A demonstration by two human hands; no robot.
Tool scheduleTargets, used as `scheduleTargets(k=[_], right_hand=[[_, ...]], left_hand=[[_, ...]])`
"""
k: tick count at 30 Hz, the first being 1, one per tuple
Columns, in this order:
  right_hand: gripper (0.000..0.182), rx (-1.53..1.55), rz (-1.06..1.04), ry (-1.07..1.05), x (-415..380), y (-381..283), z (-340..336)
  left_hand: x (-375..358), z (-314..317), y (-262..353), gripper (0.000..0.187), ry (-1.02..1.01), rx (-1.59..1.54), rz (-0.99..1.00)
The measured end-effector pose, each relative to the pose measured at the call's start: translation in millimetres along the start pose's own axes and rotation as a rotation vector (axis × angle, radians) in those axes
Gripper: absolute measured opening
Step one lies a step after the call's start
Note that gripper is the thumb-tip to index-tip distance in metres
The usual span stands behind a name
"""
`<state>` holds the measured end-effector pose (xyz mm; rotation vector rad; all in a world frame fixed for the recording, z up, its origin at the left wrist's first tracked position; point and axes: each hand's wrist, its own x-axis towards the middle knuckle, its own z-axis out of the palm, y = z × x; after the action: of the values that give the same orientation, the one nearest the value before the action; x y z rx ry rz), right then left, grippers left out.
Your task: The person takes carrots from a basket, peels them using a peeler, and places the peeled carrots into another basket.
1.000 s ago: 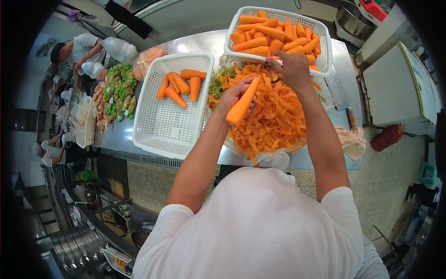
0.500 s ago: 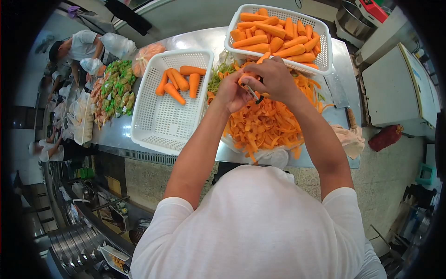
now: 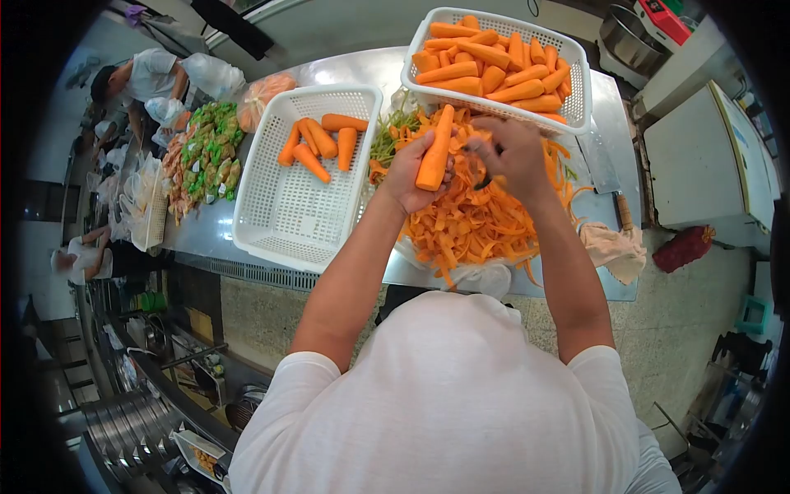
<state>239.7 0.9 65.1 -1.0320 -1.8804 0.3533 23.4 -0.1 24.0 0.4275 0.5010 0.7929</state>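
My left hand (image 3: 409, 174) is closed round an orange carrot (image 3: 437, 148), which stands tilted with its thick end toward me. To its right, my right hand (image 3: 517, 156) is closed on a peeler (image 3: 485, 179), apart from the carrot and partly smeared by motion. Only a dark part of the peeler shows below the fingers. Beneath both hands lies a heap of carrot peelings (image 3: 469, 226). A white basket (image 3: 288, 239) on the left holds several smooth carrots (image 3: 319, 140). Behind my hands, another white basket (image 3: 580, 107) is piled with carrots (image 3: 494, 56).
A cleaver (image 3: 602, 165) and a crumpled cloth (image 3: 615, 249) lie at the metal table's right side. Green trimmings (image 3: 393, 136) sit beside the peelings. Green-wrapped bundles (image 3: 210, 156) cover the table's left end, where a person (image 3: 152, 78) stands.
My right hand has moved right, away from the carrot, with the peeler. The carrot in my left hand now shows along its length, turned more upright.
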Motion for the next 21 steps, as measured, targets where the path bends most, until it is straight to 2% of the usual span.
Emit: scheduleTargets(k=[1,2,4,5,7,17,21], right_hand=[[0.037,-0.131,-0.122,-0.020,-3,-7,1],[0.037,-0.135,-0.118,-0.017,-6,-16,2],[0.030,-0.182,-0.232,-0.155,-7,-33,9],[0.030,-0.184,-0.231,-0.152,-6,-34,12],[0.034,-0.245,-0.331,-0.129,-5,-35,20],[0.041,-0.180,-0.390,-0.232,14,-30,18],[0.041,-0.094,-0.297,-0.331,9,-30,16]], left_hand=[[2,1,-1,0.038,0.012,-0.026,0.024],[3,1,-5,0.040,0.025,-0.054,0.045],[2,25,-8,0.041,0.080,0.013,0.058],[0,33,-8,0.042,0.139,0.079,0.080],[-6,32,-8,0.041,0.113,0.053,0.055],[-11,23,-10,0.041,0.092,0.061,0.072],[-17,32,-7,0.046,0.126,0.164,0.112]])
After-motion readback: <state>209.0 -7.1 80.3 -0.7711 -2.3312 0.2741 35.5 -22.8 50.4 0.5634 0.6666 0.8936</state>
